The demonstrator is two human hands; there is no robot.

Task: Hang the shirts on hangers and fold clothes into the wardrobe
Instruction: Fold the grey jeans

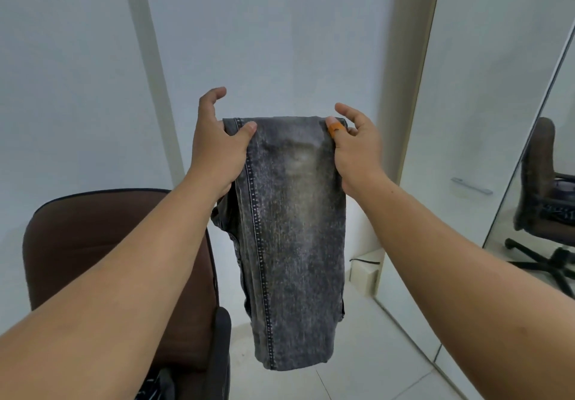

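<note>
A pair of grey acid-washed jeans (292, 238) hangs doubled over in front of me, with white stitching down its left seam. My left hand (214, 147) pinches the top left corner of the fold, thumb in front. My right hand (354, 147) pinches the top right corner; an orange band wraps its thumb. Both arms reach forward at about chest height. The lower end of the jeans dangles free above the floor.
A brown office chair (102, 244) stands at lower left, with dark patterned cloth (155, 384) on its seat. A white wardrobe door with a metal handle (469, 185) and a mirror panel (547, 200) stand at right. A white box (365, 270) sits on the tiled floor by the wall.
</note>
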